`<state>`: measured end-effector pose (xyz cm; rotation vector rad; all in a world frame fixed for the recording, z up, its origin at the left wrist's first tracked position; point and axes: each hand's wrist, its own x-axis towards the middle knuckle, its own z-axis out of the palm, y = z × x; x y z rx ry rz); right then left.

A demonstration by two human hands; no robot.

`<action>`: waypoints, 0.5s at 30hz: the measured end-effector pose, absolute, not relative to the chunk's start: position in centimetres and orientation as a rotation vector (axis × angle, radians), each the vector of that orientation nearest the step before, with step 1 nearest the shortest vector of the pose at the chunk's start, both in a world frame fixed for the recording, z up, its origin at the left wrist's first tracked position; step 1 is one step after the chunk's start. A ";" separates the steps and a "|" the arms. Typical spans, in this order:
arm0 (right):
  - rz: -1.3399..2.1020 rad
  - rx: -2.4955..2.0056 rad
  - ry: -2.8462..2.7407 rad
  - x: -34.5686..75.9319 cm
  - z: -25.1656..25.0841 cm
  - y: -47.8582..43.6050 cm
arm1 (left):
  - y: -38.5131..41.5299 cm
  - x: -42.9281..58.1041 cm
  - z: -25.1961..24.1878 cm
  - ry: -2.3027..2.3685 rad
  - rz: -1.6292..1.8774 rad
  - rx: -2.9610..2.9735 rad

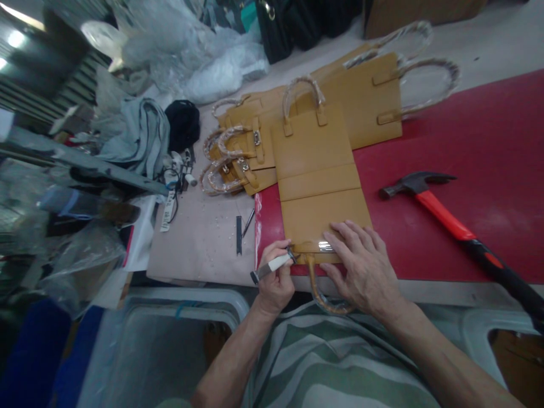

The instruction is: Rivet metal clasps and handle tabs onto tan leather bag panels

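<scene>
Left hand (276,275) is closed in a fist round a white-handled tool (272,266), its dark tip touching the near left corner of a tan bag panel (317,170), just beside a small shiny metal plate (326,246). Right hand (361,266) lies flat, fingers spread, holding nothing and pressing the panel's near edge down, fingertips by the plate.

Risks, as I judge them: the tip sits v. close to the right-hand fingers, so a slip could jab them or score the smooth tan surface. The panel's near edge overhangs the bench, so uneven pressure could let it slide. The looped handle (317,286) hangs off the edge toward the lap and could snag.

Materials: the panel looks like stiff, matte faux leather w/ two fold lines across it; its handles are curved and wrapped in crinkly clear film. It lies on a red mat (467,170) (flat, slightly scuffed). A claw hammer (446,218), dark steel head, red-and-black grip, rests on the mat at right, well apart. More tan bags (365,96) are stacked behind. A pale board (204,238) at left bears a thin dark strip (238,234); clear plastic sacks (204,62) and grey cloth (136,136) pile up beyond.
</scene>
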<state>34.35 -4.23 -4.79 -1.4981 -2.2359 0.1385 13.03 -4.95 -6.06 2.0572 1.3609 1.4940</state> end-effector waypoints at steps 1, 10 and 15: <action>0.135 -1.496 -2.237 34.4 -4.8 -4.2 | -4.9 13.0 -6.0 1.347 1.484 2.056; 0.136 -1.497 -2.246 34.3 -4.8 -4.2 | -3.5 12.3 -5.6 1.186 1.413 2.023; 0.152 -1.508 -2.237 34.4 -4.8 -4.2 | -2.6 12.0 -5.3 1.130 1.329 2.042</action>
